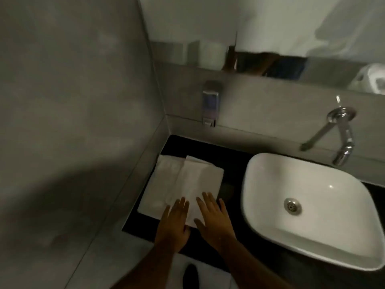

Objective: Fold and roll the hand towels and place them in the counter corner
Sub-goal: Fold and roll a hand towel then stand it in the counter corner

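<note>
Presently both hands — left hand [174, 221], right hand [211, 216] — press flat, ungrasping, smoothing the folded white cloth towel [187, 184] at the black desk's [231, 161] 9 o'clock side.

Dim, grey-toned indoor frame, soft and slightly smeared throughout, with no crisp edges anywhere; the mirror [270, 28] strip and dispenser [210, 101] at the top are the blurriest. Light falls from above: a small glare spot on the white basin [270, 184], bright highlights on the chrome tap [341, 138], and a broad dark shadow across the left wall [73, 122] low down. Wide-angle distortion bends the wall lines and stretches the basin toward the right edge; the black surface [233, 163] reads as nearly featureless.
</note>
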### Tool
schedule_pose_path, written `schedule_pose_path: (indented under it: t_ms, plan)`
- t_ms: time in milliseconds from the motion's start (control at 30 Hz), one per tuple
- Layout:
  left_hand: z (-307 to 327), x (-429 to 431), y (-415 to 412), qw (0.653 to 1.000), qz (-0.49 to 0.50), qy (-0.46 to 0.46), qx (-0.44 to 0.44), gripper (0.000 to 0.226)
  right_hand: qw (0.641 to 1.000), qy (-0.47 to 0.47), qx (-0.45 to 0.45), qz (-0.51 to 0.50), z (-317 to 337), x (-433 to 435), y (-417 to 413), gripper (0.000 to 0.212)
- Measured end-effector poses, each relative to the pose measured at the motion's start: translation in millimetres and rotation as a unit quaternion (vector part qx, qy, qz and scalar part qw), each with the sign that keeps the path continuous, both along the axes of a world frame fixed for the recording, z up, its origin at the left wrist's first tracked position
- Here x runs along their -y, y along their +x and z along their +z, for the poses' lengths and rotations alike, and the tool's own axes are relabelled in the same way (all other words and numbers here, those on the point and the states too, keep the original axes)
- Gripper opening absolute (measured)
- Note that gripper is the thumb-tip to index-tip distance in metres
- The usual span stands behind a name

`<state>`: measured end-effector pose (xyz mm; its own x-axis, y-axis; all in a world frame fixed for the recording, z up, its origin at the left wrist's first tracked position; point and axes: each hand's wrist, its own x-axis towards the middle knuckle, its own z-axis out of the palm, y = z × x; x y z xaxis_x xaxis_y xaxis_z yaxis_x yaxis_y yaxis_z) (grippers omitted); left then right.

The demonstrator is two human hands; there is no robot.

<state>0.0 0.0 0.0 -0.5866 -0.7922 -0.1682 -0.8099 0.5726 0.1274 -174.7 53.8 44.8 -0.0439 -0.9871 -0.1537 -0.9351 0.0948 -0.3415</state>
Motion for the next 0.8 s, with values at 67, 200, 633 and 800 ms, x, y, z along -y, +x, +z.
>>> schedule_pose_path:
  t_ms: [67, 200, 633, 800]
  plan:
    - [-15.6, 10.5, 2.2, 1.000, -0.010, 0.027, 0.002, 0.080, 0.997, 0.060, 0.028, -0.027, -21.2, 4.2, 12.2, 0.065]
    - [-47.3, 14.3, -3.1, 0.993, -0.043, 0.109, -0.018, 0.060, 0.992, 0.078, 0.087, -0.044, -67.0, -3.8, 23.3, 0.047]
    - [-30.0, 56.2, -8.8, 0.992, -0.075, 0.029, -0.095, 0.014, 0.991, 0.086, 0.078, -0.071, -41.2, 33.3, -0.7, 0.017]
    - [39.0, 56.5, -12.0, 0.979, -0.109, 0.036, -0.167, 0.021, 0.974, -0.021, 0.164, -0.154, 15.7, 12.8, -17.5, 0.009]
